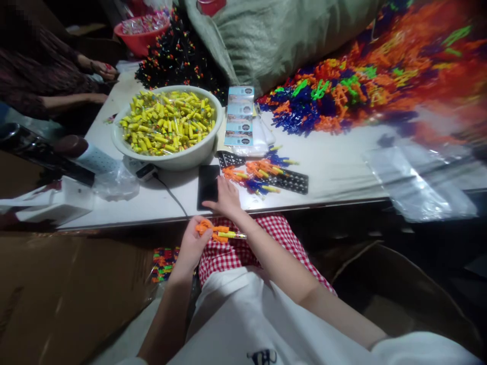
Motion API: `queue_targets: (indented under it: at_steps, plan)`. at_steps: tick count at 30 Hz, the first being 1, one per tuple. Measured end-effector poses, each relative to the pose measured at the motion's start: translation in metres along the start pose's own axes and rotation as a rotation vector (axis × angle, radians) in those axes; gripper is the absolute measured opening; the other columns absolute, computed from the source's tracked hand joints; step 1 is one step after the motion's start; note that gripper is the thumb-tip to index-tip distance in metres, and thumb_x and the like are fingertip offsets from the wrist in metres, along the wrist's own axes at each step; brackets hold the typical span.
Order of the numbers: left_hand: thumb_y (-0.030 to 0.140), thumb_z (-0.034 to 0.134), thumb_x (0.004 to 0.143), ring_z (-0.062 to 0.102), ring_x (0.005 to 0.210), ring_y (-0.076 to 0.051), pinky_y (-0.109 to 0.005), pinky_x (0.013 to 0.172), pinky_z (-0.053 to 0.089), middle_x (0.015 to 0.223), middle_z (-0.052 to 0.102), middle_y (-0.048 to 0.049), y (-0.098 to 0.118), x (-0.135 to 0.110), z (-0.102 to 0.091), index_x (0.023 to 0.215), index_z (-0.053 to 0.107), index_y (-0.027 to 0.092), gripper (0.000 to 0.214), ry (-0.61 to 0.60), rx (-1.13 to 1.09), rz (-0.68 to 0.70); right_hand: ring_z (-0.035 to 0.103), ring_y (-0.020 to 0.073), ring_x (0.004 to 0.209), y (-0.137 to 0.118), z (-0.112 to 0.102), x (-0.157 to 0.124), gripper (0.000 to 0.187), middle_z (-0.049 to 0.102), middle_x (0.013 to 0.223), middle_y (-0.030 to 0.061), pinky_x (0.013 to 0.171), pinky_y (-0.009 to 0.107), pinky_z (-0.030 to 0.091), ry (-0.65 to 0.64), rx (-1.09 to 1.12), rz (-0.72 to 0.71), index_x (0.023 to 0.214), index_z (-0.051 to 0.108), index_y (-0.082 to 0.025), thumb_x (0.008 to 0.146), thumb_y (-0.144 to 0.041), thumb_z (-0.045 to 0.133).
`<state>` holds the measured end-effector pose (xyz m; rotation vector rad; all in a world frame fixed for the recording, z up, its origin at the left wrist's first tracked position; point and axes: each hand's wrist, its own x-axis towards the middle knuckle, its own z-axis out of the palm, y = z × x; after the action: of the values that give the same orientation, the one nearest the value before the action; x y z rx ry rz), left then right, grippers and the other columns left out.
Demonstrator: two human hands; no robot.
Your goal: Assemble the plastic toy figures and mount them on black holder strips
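My left hand is closed around an orange plastic toy with a yellow-green tube, held over my lap below the table edge. My right hand rests on the table's front edge with fingers spread, touching a black phone and lying just left of a small heap of orange and blue toy pieces. A black perforated strip lies under that heap.
A white bowl full of yellow wrapped pieces stands at the left. Printed cards and clear bags lie on the white table. A big pile of coloured toys fills the back right. Another person's hands rest far left.
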<state>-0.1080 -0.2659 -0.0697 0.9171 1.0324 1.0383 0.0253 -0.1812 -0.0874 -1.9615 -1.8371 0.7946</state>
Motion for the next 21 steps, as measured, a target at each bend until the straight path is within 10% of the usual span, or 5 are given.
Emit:
queue_targets:
  at_steps: [10, 15, 18, 21]
  plan:
    - [0.028, 0.068, 0.066, 0.052, 0.064, -0.007, -0.017, 0.063, 0.043, 0.075, 0.052, 0.0037, 0.001, -0.001, 0.007, 0.081, 0.045, 0.018, 0.028, 0.067, 0.112, 0.019, 0.014, 0.0269, 0.137, 0.0, -0.007, 0.001, 0.091, 0.02, 0.148, 0.015, 0.11, 0.04, 0.011, 0.028, 0.163, -0.019, 0.141, 0.02, -0.009, 0.072, -0.051, 0.061]
    - [0.028, 0.068, 0.066, 0.053, 0.063, -0.006, -0.016, 0.062, 0.044, 0.073, 0.053, 0.0043, 0.019, 0.009, -0.007, 0.083, 0.046, 0.019, 0.029, 0.358, 0.241, 0.173, 0.048, 0.0171, 0.116, 0.019, -0.039, -0.035, 0.05, 0.054, 0.125, 0.0083, 0.097, 0.033, 0.037, -0.121, 0.728, -0.077, 0.128, 0.044, -0.018, 0.092, -0.046, 0.023]
    - [0.027, 0.069, 0.065, 0.055, 0.064, -0.008, -0.019, 0.064, 0.045, 0.071, 0.053, 0.004, 0.026, 0.014, -0.004, 0.083, 0.047, 0.019, 0.029, 0.3, 0.347, 0.174, 0.06, 0.0154, 0.086, 0.03, -0.055, -0.071, 0.042, 0.065, 0.096, 0.0037, 0.078, 0.03, 0.047, -0.416, 0.812, -0.218, 0.114, 0.053, -0.02, 0.088, -0.048, 0.039]
    - [0.031, 0.065, 0.07, 0.058, 0.074, -0.013, -0.026, 0.072, 0.047, 0.08, 0.058, -0.0004, 0.019, 0.019, 0.008, 0.09, 0.051, 0.019, 0.027, 0.108, 0.48, 0.167, 0.057, 0.0156, 0.076, 0.046, -0.054, -0.093, 0.026, 0.064, 0.084, 0.0025, 0.07, 0.028, 0.045, -0.352, 0.687, -0.226, 0.092, 0.059, -0.02, 0.085, -0.042, 0.048]
